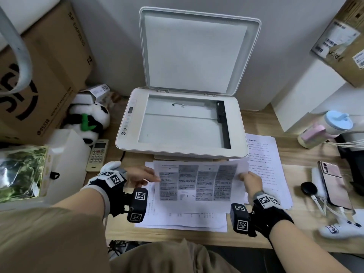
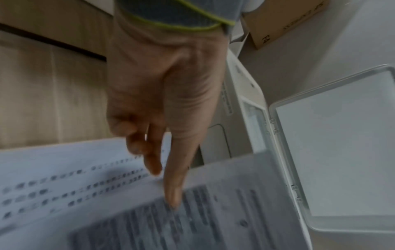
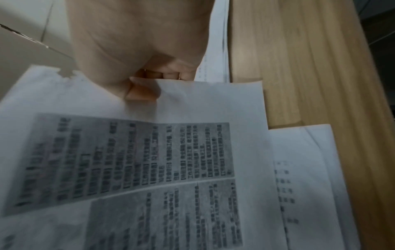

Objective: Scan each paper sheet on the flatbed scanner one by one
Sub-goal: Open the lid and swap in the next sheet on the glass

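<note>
Two hands hold one printed sheet (image 1: 197,182) above the table (image 1: 295,160), just in front of the scanner (image 1: 181,123). The left hand (image 1: 137,177) takes the sheet's left edge: in the left wrist view the thumb (image 2: 173,194) lies straight on the printed face while the fingers (image 2: 152,162) pass under it. The right hand (image 1: 251,181) pinches the right edge, thumb tip (image 3: 142,92) on top and fingers curled beneath. The sheet carries grey blocks of text and is blurred. Under it a stack of sheets (image 1: 181,219) lies on the table, and a second stack (image 1: 266,166) lies to the right, beside the scanner. The lid (image 1: 197,52) stands raised against the wall, and the glass (image 1: 181,125) is bare. A remote (image 1: 97,155) and a toy panda (image 1: 88,121) sit left of the scanner; a phone (image 1: 334,186) lies far right.
</note>
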